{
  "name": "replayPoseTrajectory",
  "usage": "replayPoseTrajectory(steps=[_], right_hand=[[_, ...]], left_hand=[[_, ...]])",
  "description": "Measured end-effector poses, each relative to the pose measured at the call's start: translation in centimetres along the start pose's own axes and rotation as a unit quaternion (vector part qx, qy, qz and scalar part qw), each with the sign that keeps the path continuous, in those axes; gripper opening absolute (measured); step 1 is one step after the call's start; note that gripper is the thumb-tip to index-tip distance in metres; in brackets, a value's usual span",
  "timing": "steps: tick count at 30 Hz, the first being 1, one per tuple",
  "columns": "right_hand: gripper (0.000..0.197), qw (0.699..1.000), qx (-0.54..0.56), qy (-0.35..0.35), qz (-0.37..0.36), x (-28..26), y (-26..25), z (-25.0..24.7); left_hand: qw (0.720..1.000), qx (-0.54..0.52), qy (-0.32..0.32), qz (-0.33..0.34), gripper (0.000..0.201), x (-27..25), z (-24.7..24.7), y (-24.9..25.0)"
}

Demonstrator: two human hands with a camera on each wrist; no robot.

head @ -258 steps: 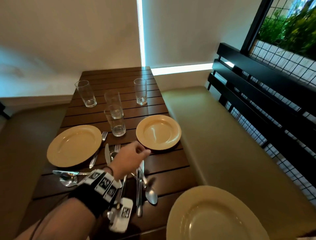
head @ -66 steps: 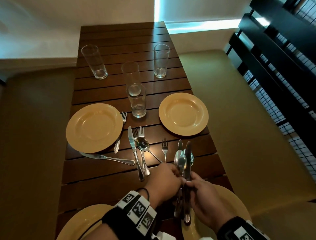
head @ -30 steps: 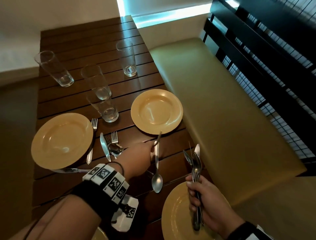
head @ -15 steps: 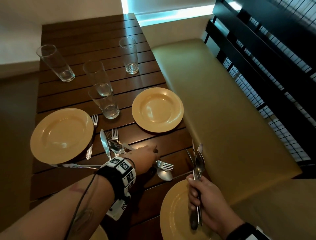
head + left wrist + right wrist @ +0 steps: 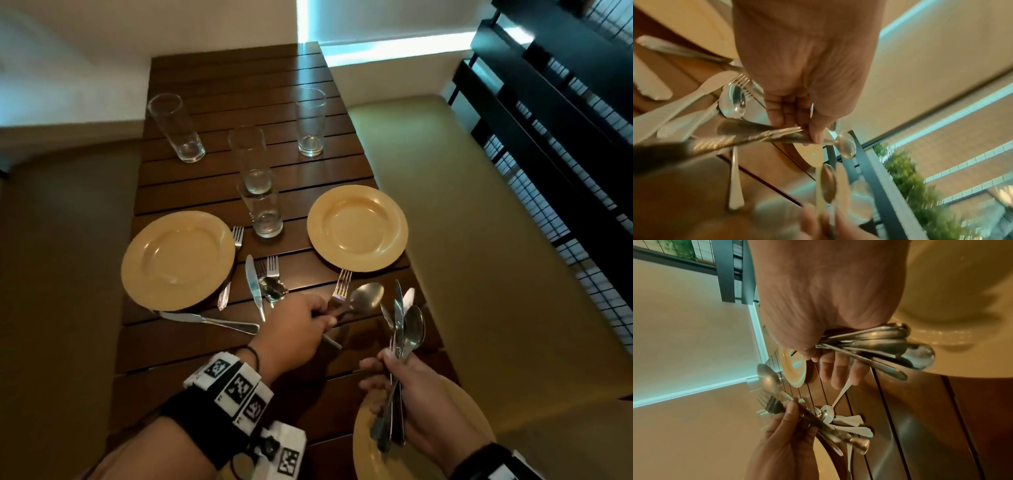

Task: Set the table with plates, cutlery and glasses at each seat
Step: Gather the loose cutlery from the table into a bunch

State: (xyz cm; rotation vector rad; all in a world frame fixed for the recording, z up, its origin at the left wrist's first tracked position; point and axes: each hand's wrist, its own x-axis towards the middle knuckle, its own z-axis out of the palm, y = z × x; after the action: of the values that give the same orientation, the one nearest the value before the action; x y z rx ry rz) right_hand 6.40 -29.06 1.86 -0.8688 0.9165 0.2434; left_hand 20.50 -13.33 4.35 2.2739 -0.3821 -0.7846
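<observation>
Left hand point(image 5: 294, 329) is pinching a fork point(image 5: 342, 286) and a spoon point(image 5: 366, 299) together by their handles, just off the surface point(image 5: 191, 346), heads pointing at the far right-edge plate point(image 5: 358, 228). Right hand point(image 5: 411, 394) is gripping a bundle of cutlery point(image 5: 402, 329) upright by the handles, over the plate at the near right corner point(image 5: 370, 455). A loose pile of cutlery point(image 5: 265, 284) is lying mid-surface beside the left-edge plate point(image 5: 178, 260), which is already having a fork and a knife alongside it. Four glasses point(image 5: 262, 212) are standing further back, two along the centre line and two toward the far end; none looks matched to a plate yet. Handling judgement: steel pieces are stiff, light and smooth, likely sliding against each other within a bundle, so the grip is best taken mid-handle, one piece peeled off at a time. Glasses are fragile; take low around the body.
</observation>
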Motion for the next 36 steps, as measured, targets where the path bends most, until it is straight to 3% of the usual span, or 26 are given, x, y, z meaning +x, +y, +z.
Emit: replayPoseTrajectory(steps=[4,7,12,17,21,25,27,33,36], right_hand=[[0.02,0.998,-0.033,-0.051,0.004,-0.2,0.8,2.7],[0.028,0.993,-0.076,-0.089,-0.015,-0.5,1.3,4.3],[0.029,0.979,-0.184,-0.089,-0.013,-0.6,2.1,5.3],[0.02,0.965,-0.241,-0.1,-0.009,-0.6,3.0,6.2],[0.02,0.963,-0.256,-0.089,0.004,-0.6,3.5,7.1],[0.025,0.953,-0.295,-0.064,-0.006,-0.4,4.0,7.3],[0.03,0.955,-0.292,-0.051,0.0,-0.4,4.0,7.2],[0.038,0.959,-0.284,-0.018,0.01,-0.5,3.3,6.1],[0.038,0.953,-0.304,-0.014,0.0,-0.4,2.9,5.2]], left_hand=[[0.99,-0.133,0.002,-0.05,0.024,-1.8,1.6,-0.2],[0.971,-0.218,-0.001,-0.097,0.02,-2.6,2.9,-1.0],[0.942,-0.307,0.012,-0.133,0.013,-3.6,3.1,-2.8],[0.935,-0.326,0.012,-0.136,0.017,-4.5,2.4,-3.7],[0.987,-0.144,0.049,-0.06,0.03,-4.5,1.9,-4.1],[0.998,-0.06,0.015,-0.008,0.037,-4.2,1.4,-4.5],[0.996,-0.081,0.017,-0.023,0.039,-3.8,0.7,-5.1],[0.976,-0.049,0.153,-0.15,0.016,1.1,-1.8,-8.7],[0.969,0.006,0.142,-0.204,0.02,3.4,-2.6,-10.0]])
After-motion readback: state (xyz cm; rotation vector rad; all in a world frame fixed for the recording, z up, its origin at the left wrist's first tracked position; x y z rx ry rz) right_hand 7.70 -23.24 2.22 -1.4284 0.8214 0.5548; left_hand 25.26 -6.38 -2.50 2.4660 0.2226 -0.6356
